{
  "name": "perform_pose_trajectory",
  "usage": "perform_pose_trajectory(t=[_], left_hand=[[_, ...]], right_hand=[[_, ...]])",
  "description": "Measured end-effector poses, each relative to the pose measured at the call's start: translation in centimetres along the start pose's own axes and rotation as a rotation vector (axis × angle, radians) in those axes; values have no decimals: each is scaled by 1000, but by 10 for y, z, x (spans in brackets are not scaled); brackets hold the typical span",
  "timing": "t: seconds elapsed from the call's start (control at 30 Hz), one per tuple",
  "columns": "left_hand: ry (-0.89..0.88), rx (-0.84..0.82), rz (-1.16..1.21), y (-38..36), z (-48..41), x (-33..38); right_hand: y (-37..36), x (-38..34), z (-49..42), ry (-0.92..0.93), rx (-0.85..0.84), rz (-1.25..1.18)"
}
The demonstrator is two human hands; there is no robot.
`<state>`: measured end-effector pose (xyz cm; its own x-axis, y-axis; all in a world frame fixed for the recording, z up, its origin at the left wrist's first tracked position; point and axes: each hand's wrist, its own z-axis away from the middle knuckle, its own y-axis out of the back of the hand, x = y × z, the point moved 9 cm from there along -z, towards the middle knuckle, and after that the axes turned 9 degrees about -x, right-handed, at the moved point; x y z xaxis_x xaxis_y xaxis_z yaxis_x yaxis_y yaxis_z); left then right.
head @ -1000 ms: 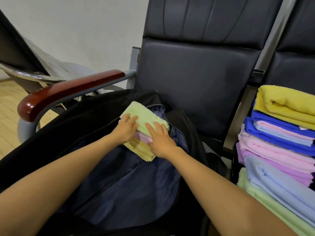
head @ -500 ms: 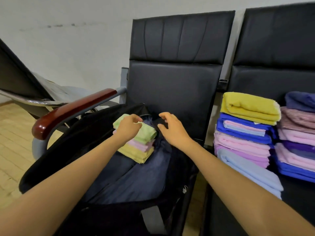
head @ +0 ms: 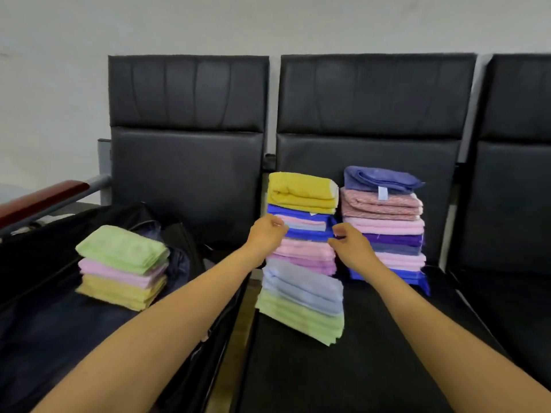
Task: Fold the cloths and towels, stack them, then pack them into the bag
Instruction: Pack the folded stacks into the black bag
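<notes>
The left hand [head: 267,234] and right hand [head: 347,244] curl either side of the tall stack [head: 301,254] on the middle seat [head: 328,368]; whether they grip, I can't tell. Squeezed unevenly, its leaning layers could slide before reaching the bag [head: 53,329] at left.

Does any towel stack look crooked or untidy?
Yes. The middle stack is uneven: its light blue towel and green towel at the bottom jut forward, out of line with the layers above. The right stack has a blue corner sticking out below.
</notes>
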<state>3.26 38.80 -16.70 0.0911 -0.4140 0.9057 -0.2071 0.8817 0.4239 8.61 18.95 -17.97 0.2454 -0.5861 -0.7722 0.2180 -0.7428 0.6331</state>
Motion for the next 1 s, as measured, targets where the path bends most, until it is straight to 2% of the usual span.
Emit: perform_pose_trajectory(t=[0.2, 0.37, 0.43, 0.6, 0.7, 0.73, 0.83, 1.0], left_hand=[[192, 127, 121, -8, -78, 5], [297, 97, 537, -8, -132, -10], [285, 68, 537, -6, -142, -9], [301, 108, 363, 3, -158, -22], [205, 208, 166, 9, -149, -10], [142, 229, 167, 9, -146, -4], [-16, 168, 429, -3, -141, 8], [-22, 151, 717, -7, -126, 16]], right_hand=[[22, -19, -51, 175, -4, 240], [11, -37, -90, 306, 9, 535], [3, -35, -97, 314, 11, 607], [-9, -18, -100, 331, 61, 545], [-14, -7, -97, 318, 64, 550], [-15, -5, -95, 316, 70, 546], [-14, -4, -90, 329, 96, 500], [-6, -21, -78, 440, 177, 432]])
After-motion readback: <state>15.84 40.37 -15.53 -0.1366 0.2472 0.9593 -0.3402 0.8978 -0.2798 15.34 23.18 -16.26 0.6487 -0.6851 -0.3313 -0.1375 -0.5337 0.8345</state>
